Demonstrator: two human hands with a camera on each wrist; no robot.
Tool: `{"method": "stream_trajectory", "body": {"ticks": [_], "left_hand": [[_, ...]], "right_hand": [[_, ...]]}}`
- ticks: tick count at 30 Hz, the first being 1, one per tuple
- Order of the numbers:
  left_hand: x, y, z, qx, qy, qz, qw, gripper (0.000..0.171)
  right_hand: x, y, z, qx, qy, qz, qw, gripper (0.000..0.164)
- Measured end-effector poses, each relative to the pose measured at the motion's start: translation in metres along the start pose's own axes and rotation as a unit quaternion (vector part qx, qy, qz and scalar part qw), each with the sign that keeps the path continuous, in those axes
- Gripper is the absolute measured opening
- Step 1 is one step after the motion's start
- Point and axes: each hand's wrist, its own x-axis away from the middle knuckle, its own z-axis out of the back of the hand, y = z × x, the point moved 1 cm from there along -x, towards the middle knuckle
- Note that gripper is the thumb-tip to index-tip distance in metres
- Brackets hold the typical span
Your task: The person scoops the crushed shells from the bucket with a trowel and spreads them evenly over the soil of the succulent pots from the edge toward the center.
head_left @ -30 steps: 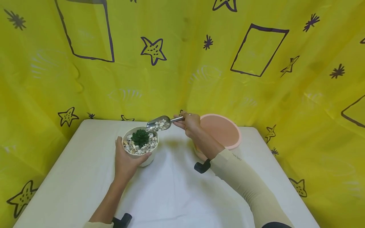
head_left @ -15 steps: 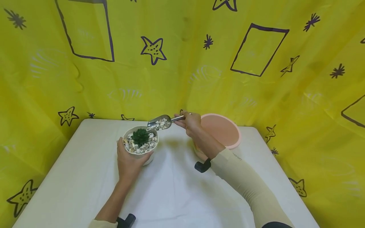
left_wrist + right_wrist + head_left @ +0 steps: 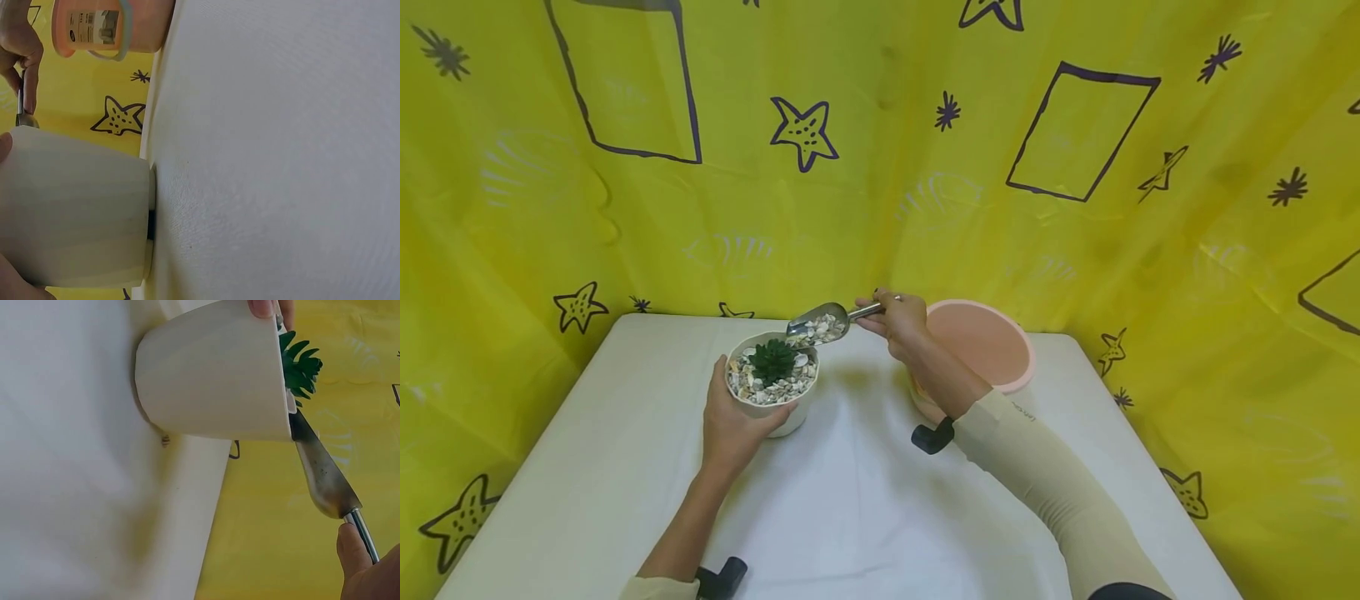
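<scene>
My left hand (image 3: pixel 733 425) grips the near left side of a white flower pot (image 3: pixel 790 417), thumb and fingers spread round its wall. In the pot, a green succulent (image 3: pixel 772 360) stands amid pale pebbles (image 3: pixel 760 392). My right hand (image 3: pixel 902 323) holds a metal scoop (image 3: pixel 842 315) by its handle. Whitish pebbles (image 3: pixel 823 328) lie in the scoop, whose lip is at the pot's far right rim. From the right wrist view, the scoop (image 3: pixel 325 481) slants down to the rim beside the succulent (image 3: pixel 301 367). The pot (image 3: pixel 75 212) stands upright on the table.
A pink bucket (image 3: pixel 1026 367) stands on the white-covered table (image 3: pixel 865 500), partly behind my right forearm; its label (image 3: pixel 94 26) shows in the left wrist view. A small pebble-like bit (image 3: pixel 165 441) lies by the pot's base. A yellow patterned curtain (image 3: pixel 880 208) hangs behind.
The pot and my left hand shift slightly, the pot ending a little farther right. The scoop stays nearly still at the rim, with pebbles in it throughout.
</scene>
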Motion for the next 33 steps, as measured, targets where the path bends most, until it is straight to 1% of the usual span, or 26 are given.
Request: {"method": "stream_trajectory", "body": {"ticks": [6, 13, 20, 25, 29, 31, 33], "left_hand": [[-0.0009, -0.0007, 0.0015, 0.000, -0.014, 0.001, 0.9999, 0.130], [-0.0030, -0.0023, 0.0043, 0.004, -0.035, 0.003, 0.9994, 0.129], [-0.0044, -0.0025, 0.0065, -0.004, -0.058, 0.014, 0.9982, 0.128], [-0.0050, -0.0012, 0.0073, 0.004, -0.067, 0.019, 0.9976, 0.129], [-0.0048, -0.0015, 0.0053, 0.019, -0.061, 0.009, 0.9979, 0.130], [-0.0036, -0.0014, 0.0030, 0.026, -0.046, 0.002, 0.9986, 0.131], [-0.0011, 0.0001, -0.0001, 0.031, -0.025, -0.001, 0.9992, 0.131]], "right_hand": [[-0.0023, 0.0024, 0.0006, -0.009, 0.005, 0.001, 1.000, 0.023], [-0.0017, 0.0032, -0.0002, -0.009, 0.002, -0.001, 1.000, 0.032], [-0.0002, 0.0015, 0.0007, 0.003, 0.008, 0.003, 1.000, 0.032], [-0.0002, 0.0005, 0.0017, 0.011, 0.009, 0.008, 1.000, 0.031], [-0.0001, -0.0005, 0.0022, 0.003, 0.006, 0.014, 1.000, 0.030], [0.0000, -0.0008, 0.0021, 0.000, 0.006, 0.012, 1.000, 0.031], [-0.0002, -0.0009, 0.0022, -0.001, 0.006, 0.008, 1.000, 0.031]]}}
